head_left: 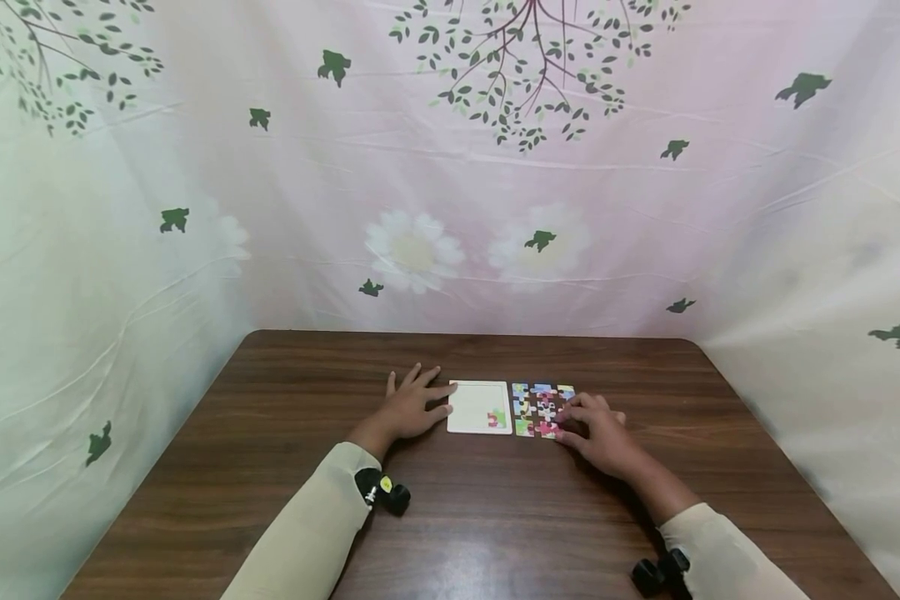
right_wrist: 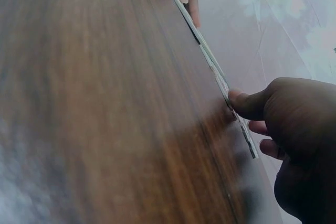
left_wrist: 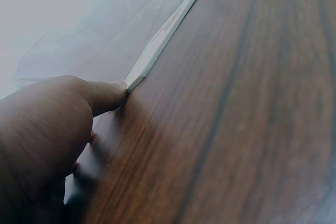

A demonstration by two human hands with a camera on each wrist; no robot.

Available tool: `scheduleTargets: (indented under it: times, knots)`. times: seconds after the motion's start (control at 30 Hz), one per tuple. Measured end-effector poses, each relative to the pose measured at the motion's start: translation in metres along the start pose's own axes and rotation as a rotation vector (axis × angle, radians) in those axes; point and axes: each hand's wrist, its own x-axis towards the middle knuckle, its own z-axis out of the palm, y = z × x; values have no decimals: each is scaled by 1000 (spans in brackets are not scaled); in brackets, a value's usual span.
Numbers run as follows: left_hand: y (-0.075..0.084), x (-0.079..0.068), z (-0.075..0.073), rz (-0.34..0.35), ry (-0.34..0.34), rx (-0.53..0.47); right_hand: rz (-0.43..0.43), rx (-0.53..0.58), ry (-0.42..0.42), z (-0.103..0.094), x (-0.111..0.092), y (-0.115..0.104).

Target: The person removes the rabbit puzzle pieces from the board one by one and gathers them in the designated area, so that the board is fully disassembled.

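A white square puzzle tray [head_left: 471, 408] lies on the table, with a small red and green puzzle part [head_left: 497, 417] in its near right corner. My left hand [head_left: 411, 408] spreads its fingers at the tray's left side; the thumb and index finger touch its edge. In the left wrist view the thumb [left_wrist: 107, 95] meets the tray's corner. Right of the tray are several colourful jigsaw pieces [head_left: 534, 408], laid out in a loose square. My right hand [head_left: 598, 429] bends over their right side, thumb and fingertips about a puzzle piece at the near right, which they partly hide.
The brown wooden table [head_left: 480, 517] has rounded far corners. Behind it and at both sides hangs a pale cloth [head_left: 450, 192] printed with leaves, birds and flowers. A small dark camera [head_left: 396, 498] sits on the left wrist, another camera [head_left: 648, 577] on the right.
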Motion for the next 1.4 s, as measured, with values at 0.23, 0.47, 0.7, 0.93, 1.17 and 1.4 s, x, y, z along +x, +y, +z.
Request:
scheduleTargets:
  times: [0.23,0.47,0.7,0.93,1.17,1.4]
  knots:
    - [1,-2,0,-3,8,-8,20,6,-11,1,-1,1]
    - [2,-2,1,-11,9,-3,11,-6,-5,2,0,3]
    - [1,-2,0,-4,3,-15,-14,-5,20,2,5,3]
    - [0,-2,0,13,11,-15,-45,13,37,9,11,5]
    - [-1,-2,0,14,9,-11,-78,27,51,14,17,-5]
    - [0,-3,0,18,7,-17,-80,38,30,25,26,-17]
